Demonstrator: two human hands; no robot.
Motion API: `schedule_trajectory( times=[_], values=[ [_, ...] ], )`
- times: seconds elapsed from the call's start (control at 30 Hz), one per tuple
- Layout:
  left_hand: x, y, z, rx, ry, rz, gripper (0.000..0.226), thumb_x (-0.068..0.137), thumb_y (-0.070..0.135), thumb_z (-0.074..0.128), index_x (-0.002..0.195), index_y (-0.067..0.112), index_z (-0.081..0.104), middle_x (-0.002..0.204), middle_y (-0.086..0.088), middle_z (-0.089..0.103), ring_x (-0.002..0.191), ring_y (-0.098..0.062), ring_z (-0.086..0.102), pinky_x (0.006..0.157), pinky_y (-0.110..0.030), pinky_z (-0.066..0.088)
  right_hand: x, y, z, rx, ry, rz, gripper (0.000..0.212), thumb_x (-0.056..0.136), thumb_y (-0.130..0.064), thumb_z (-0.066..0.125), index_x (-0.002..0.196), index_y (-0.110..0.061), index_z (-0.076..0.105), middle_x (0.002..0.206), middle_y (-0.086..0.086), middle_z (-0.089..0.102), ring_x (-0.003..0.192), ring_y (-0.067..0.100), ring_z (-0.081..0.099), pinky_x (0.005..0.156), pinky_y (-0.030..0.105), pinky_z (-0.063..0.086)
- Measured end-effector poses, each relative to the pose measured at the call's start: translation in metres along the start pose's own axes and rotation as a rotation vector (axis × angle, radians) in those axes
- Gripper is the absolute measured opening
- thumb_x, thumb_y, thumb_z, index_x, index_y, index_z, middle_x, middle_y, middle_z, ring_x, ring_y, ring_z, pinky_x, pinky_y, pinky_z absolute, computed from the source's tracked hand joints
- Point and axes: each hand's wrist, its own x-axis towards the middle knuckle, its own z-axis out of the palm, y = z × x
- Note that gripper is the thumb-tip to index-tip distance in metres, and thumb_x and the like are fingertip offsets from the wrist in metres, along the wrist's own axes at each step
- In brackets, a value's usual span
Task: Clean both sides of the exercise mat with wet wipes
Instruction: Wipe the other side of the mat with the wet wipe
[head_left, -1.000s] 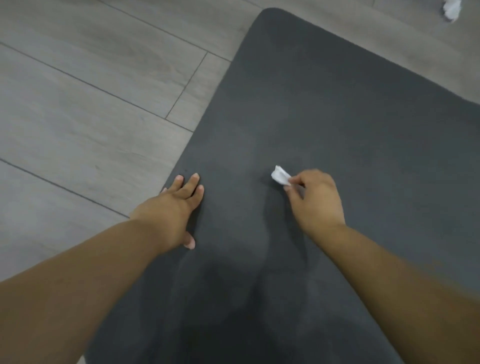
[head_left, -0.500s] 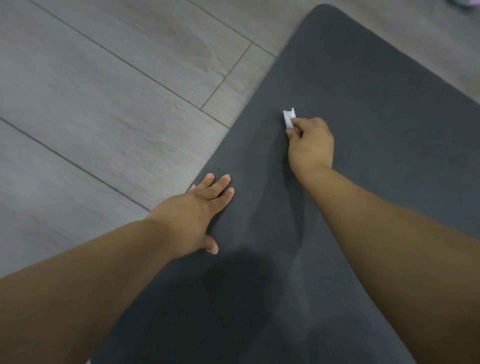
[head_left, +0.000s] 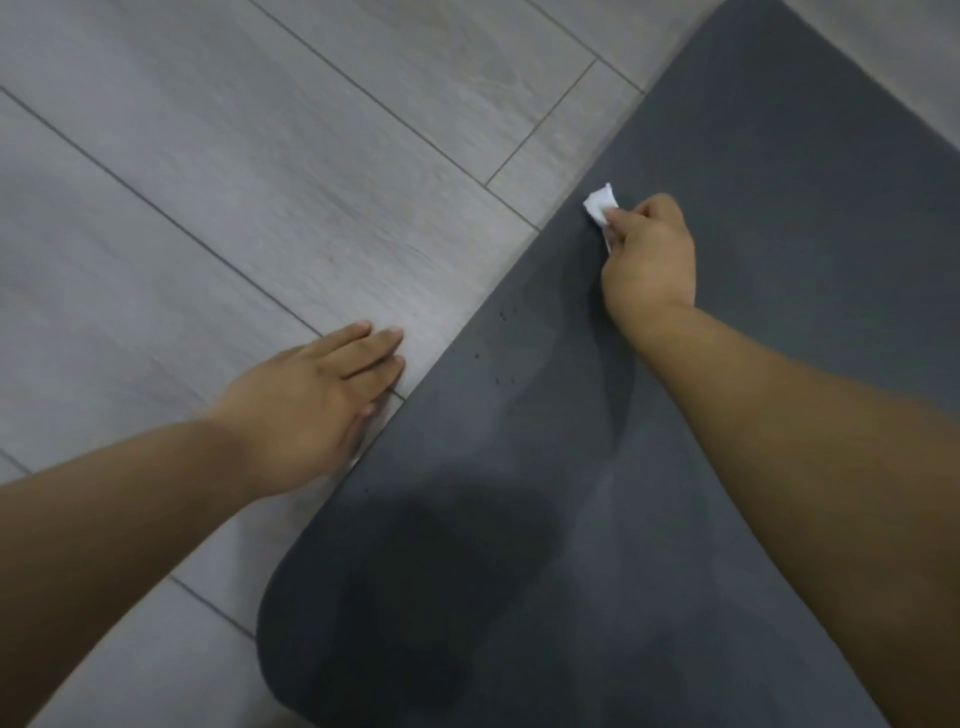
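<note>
A dark grey exercise mat (head_left: 753, 218) lies flat on the floor and fills the right half of the view, its rounded near corner at the bottom centre. My right hand (head_left: 649, 260) pinches a small folded white wet wipe (head_left: 600, 203) and holds it against the mat close to the mat's left edge. My left hand (head_left: 317, 400) lies flat with straight fingers on the floor, just left of the mat's edge, its thumb side touching that edge.
Light grey wood-look floor planks (head_left: 260, 182) cover the left and top of the view. A few small dark specks (head_left: 501, 317) dot the mat near its left edge. A darker shadow patch falls on the mat's near end.
My right hand has carried the wipe forward and left across the mat toward its left edge. My left hand has slid off the mat onto the floor beside it.
</note>
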Motion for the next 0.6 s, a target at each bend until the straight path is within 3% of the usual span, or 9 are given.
schedule_trajectory(
  times=[0.1,0.23,0.33,0.5,0.6],
  values=[
    [-0.012,-0.005,-0.003,-0.01,-0.017,0.005,0.053,0.086,0.03,0.033,0.123,0.003,0.06,0.134,-0.013,0.054,0.119,-0.034,0.055,0.083,-0.052,0.053,-0.04,-0.023,0.007,0.023,-0.044,-0.12,0.023,0.094,-0.015,0.045,0.092,0.006,0.053,0.07,-0.009,0.035,0.059,0.005,0.035,0.052,0.012,0.029],
    [-0.027,-0.01,-0.001,-0.001,-0.002,-0.023,0.05,0.095,0.023,0.037,0.144,0.014,0.035,0.154,-0.001,0.026,0.14,-0.025,0.029,0.106,-0.043,0.04,-0.131,-0.044,0.016,0.034,-0.265,-0.453,0.015,0.093,-0.009,0.049,0.1,-0.004,0.06,0.085,0.004,0.052,0.075,0.018,0.048,0.065,0.025,0.038],
    [-0.036,-0.014,-0.006,-0.007,-0.136,-0.104,0.056,0.098,0.023,0.039,0.15,0.022,0.018,0.158,0.008,0.004,0.146,-0.017,0.008,0.116,-0.035,0.023,-0.203,-0.048,0.022,0.048,-0.387,-0.7,0.032,0.079,0.004,0.06,0.111,-0.002,0.061,0.089,0.012,0.056,0.076,0.026,0.047,0.058,0.03,0.045],
    [-0.055,-0.018,-0.007,-0.003,-0.184,-0.147,0.056,0.097,0.022,0.04,0.149,0.019,0.022,0.158,0.006,0.005,0.146,-0.018,0.008,0.115,-0.037,0.025,-0.276,-0.056,0.024,0.08,-0.559,-0.875,0.038,0.081,-0.002,0.038,0.109,0.007,0.061,0.101,0.007,0.041,0.079,0.023,0.039,0.058,0.032,0.044],
    [-0.065,-0.014,-0.006,0.024,-0.2,-0.155,0.055,0.097,0.026,0.04,0.149,0.019,0.025,0.159,0.003,0.008,0.145,-0.021,0.011,0.114,-0.04,0.026,-0.298,-0.057,0.021,0.059,-0.702,-0.98,0.038,0.082,-0.006,0.033,0.101,0.006,0.064,0.098,0.011,0.052,0.073,0.025,0.046,0.049,0.028,0.045]
  ],
)
